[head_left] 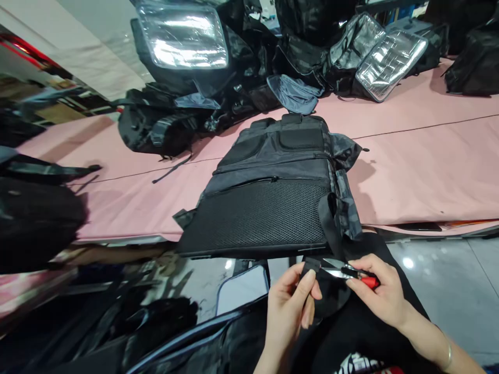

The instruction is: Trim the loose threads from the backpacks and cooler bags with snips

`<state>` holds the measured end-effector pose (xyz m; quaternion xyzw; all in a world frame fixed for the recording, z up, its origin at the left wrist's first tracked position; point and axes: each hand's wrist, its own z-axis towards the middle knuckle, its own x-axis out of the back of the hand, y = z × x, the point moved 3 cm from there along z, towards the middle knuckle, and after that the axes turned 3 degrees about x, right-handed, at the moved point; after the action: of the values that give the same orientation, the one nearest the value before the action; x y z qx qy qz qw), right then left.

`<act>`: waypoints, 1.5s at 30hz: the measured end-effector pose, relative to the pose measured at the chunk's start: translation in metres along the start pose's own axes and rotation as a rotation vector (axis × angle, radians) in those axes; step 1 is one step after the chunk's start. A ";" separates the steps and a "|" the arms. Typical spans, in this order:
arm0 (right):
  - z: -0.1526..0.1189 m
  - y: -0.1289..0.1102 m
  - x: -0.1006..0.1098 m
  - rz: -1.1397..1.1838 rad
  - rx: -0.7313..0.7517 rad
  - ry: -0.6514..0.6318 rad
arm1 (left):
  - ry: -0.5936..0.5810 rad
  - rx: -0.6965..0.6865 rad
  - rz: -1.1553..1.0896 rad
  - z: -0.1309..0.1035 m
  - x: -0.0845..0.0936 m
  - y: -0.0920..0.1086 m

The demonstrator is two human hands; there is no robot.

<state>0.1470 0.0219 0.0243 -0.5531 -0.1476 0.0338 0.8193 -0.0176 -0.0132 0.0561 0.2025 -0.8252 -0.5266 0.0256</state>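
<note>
A black backpack (268,208) lies back panel up on the pink-covered table, its mesh padding facing me. From its right side a black webbing strap (331,226) hangs down toward my hands. My left hand (292,296) pinches the end of a black strap between thumb and fingers. In my right hand (380,288) is a pair of thread snips (339,270) with a red part on the handle. The snips point left, with their blades apart at the strap end by my left fingertips.
Black bags with silver linings (392,62) stand along the back of the pink table (421,171). Another dark bag (35,218) sits at the left edge. Below it, more dark bags (195,337) fill the lower left, beside the tiled floor (448,280).
</note>
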 end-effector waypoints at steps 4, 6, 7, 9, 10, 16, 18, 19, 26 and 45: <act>0.006 -0.009 -0.006 -0.032 0.063 -0.047 | 0.036 -0.023 0.058 -0.004 -0.001 -0.005; 0.009 -0.011 -0.006 -0.062 0.090 -0.045 | 0.031 -0.027 0.096 -0.005 -0.002 -0.007; 0.009 -0.011 -0.006 -0.080 0.102 -0.042 | 0.024 -0.025 0.111 -0.005 -0.003 -0.009; 0.010 -0.011 -0.005 -0.123 0.137 -0.034 | 0.010 -0.022 0.132 -0.006 -0.005 -0.010; 0.010 -0.011 -0.004 -0.149 0.167 -0.032 | 0.008 -0.021 0.139 -0.006 -0.005 -0.011; 0.009 -0.008 -0.001 -0.133 0.204 0.010 | -0.002 0.046 0.066 -0.005 -0.004 -0.012; 0.008 -0.005 0.001 -0.075 0.116 0.008 | -0.003 0.070 0.011 -0.003 -0.002 -0.012; 0.007 -0.004 0.002 -0.064 0.085 -0.011 | -0.008 0.078 -0.004 -0.002 -0.001 -0.013; 0.007 -0.003 0.000 -0.144 0.133 -0.051 | -0.012 0.029 0.016 0.003 0.005 -0.018; 0.008 0.005 0.000 0.349 -0.086 0.016 | -0.372 0.264 -0.355 -0.002 -0.011 -0.026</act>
<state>0.1451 0.0311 0.0222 -0.6052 -0.0444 0.1647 0.7776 0.0010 -0.0201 0.0364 0.2451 -0.8289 -0.4390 -0.2452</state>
